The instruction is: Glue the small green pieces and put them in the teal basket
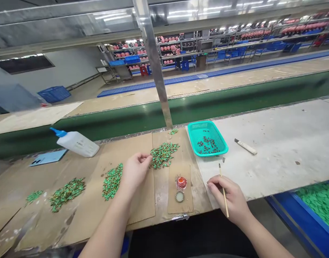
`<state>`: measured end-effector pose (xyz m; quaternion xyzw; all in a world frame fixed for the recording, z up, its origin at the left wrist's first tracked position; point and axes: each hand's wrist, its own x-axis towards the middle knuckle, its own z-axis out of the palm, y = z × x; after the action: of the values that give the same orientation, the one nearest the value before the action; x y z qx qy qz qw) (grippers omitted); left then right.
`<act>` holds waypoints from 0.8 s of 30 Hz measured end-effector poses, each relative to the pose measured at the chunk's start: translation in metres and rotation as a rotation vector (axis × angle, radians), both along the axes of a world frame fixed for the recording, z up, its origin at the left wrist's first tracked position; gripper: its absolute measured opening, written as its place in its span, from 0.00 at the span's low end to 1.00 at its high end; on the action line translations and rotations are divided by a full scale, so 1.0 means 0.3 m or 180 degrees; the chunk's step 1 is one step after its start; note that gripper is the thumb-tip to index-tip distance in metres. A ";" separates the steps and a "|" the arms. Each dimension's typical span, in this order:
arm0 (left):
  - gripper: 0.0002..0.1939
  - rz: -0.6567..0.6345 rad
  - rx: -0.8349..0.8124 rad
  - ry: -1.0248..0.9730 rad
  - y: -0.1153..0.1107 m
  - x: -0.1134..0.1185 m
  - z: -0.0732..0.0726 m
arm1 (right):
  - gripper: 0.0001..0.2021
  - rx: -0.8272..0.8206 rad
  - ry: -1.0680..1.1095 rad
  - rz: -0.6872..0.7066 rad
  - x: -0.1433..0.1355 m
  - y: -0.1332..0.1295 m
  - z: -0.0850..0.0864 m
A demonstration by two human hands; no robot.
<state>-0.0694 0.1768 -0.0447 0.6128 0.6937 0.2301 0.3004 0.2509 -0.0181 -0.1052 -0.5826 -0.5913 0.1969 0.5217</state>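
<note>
My left hand [137, 166] reaches over the cardboard, its thumb and fingertips pinched together at the left edge of a pile of small green and orange pieces [163, 154]. Whatever lies between those fingertips is too small to make out. A thin wooden brush [224, 197] is held upright in my right hand [228, 197], near the table's front edge. Between the hands, a cardboard strip [184, 207] bears a bottle cap with red contents [182, 182] and a second cap with pale contents [179, 196]. Another green pile [112, 181] sits left of my left wrist.
A teal basket [204, 138] holds small dark pieces. Right of it lies a flat brush [245, 147]. At left are a white glue bottle [81, 144], a blue phone [48, 158] and more green piles [67, 193]. A metal post [156, 64] rises behind; a blue bin [301, 215] is lower right.
</note>
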 end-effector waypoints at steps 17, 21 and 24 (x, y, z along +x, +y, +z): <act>0.12 -0.0592 0.0195 0.1351 -0.109 -0.340 0.031 | 0.27 -0.0114 0.0599 0.0009 0.116 -0.060 -0.101; 0.11 -0.0787 0.0311 0.1689 -0.106 -0.308 0.017 | 0.24 -0.0184 0.0246 -0.0319 0.112 -0.071 -0.017; 0.11 -0.0825 0.0287 0.1918 -0.108 -0.304 0.013 | 0.22 -0.0306 0.0083 -0.0448 0.096 -0.079 0.039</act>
<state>-0.1607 0.1445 -0.0408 0.7492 0.6567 0.0288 0.0811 0.2796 -0.0419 -0.0933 -0.6445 -0.5320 0.1955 0.5133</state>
